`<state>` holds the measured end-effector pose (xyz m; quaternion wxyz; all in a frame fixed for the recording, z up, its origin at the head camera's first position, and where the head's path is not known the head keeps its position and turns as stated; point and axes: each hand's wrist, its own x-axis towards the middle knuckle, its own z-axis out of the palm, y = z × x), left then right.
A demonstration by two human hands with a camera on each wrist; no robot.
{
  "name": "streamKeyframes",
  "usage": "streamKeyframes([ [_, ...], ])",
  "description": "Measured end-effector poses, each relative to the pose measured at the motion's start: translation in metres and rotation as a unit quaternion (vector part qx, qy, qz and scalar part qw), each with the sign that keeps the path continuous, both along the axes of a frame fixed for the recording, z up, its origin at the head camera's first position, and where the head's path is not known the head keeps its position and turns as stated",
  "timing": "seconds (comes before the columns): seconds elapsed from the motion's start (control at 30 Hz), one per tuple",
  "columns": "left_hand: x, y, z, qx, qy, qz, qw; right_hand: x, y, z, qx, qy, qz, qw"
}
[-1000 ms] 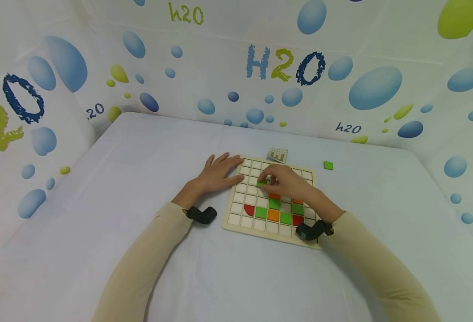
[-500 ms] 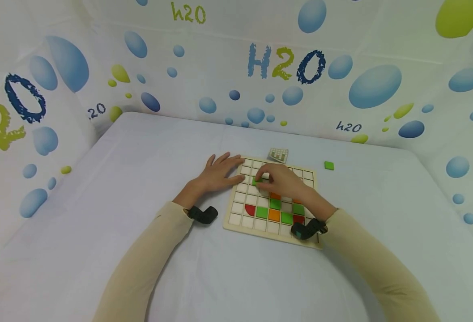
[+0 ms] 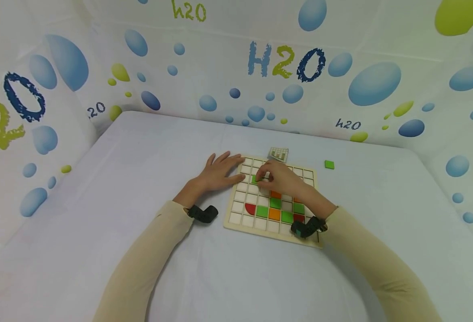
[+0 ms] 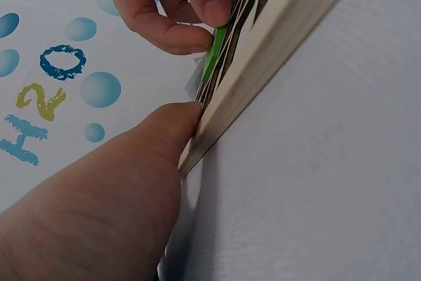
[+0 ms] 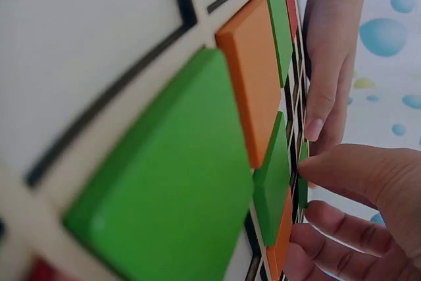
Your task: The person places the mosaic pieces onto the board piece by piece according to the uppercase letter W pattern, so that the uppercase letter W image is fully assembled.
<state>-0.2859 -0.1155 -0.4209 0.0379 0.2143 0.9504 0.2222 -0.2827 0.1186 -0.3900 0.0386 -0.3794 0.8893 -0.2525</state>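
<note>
1. Your right hand (image 3: 281, 179) reaches over the wooden grid board (image 3: 240, 197), its fingertips (image 5: 316, 166) pinching a small green tile (image 3: 255, 179) down at a cell in the board's upper left part.

2. In the left wrist view that green tile (image 4: 214, 54) stands slightly tilted at the board's surface, with your right thumb and a finger closed on its edge; whether it sits fully in the cell cannot be told.

3. Your left hand (image 3: 219, 173) lies flat on the table (image 3: 139, 179) with straight, spread fingers, touching the board's left edge (image 4: 263, 57); it grips nothing, and its thumb presses against the wooden side.

4. Lower on the board, green (image 3: 262, 211), orange (image 3: 274, 214) and red (image 3: 250, 208) pieces fill a cluster of cells; the red one at the left is a quarter-round shape.

5. From the right wrist, those placed tiles run in a row: a green one (image 5: 171, 189) closest, then an orange one (image 5: 253, 77).

6. Just beyond the board's far edge lies a small card (image 3: 278, 154) printed with a grid pattern.

7. A loose green square (image 3: 329, 164) lies on the table, well apart from the board to its right.

8. Both of your arms wear beige sleeves (image 3: 147, 250), each with a dark strap (image 3: 202, 213) at the wrist.

9. A white backdrop (image 3: 284, 62) printed with blue drops and "H2O" lettering surrounds the table.
</note>
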Motion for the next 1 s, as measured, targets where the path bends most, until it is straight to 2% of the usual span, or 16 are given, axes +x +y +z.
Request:
streamKeyframes([
  [0.47, 0.0011, -0.0005, 0.0008, -0.004, -0.001, -0.001, 1.0, -0.0015, 0.0039, 0.0023, -0.015, -0.007, 0.027, 0.9995],
  [0.7, -0.0003, 0.0001, -0.0009, -0.002, -0.001, -0.003, 1.0, -0.0013, 0.0048, 0.0013, -0.011, -0.021, 0.017, 0.9996],
  [1.0, 0.0008, 0.0006, 0.0, 0.0, 0.001, -0.003, 1.0, -0.0007, 0.006, 0.0024, -0.005, -0.007, 0.025, 0.9996],
])
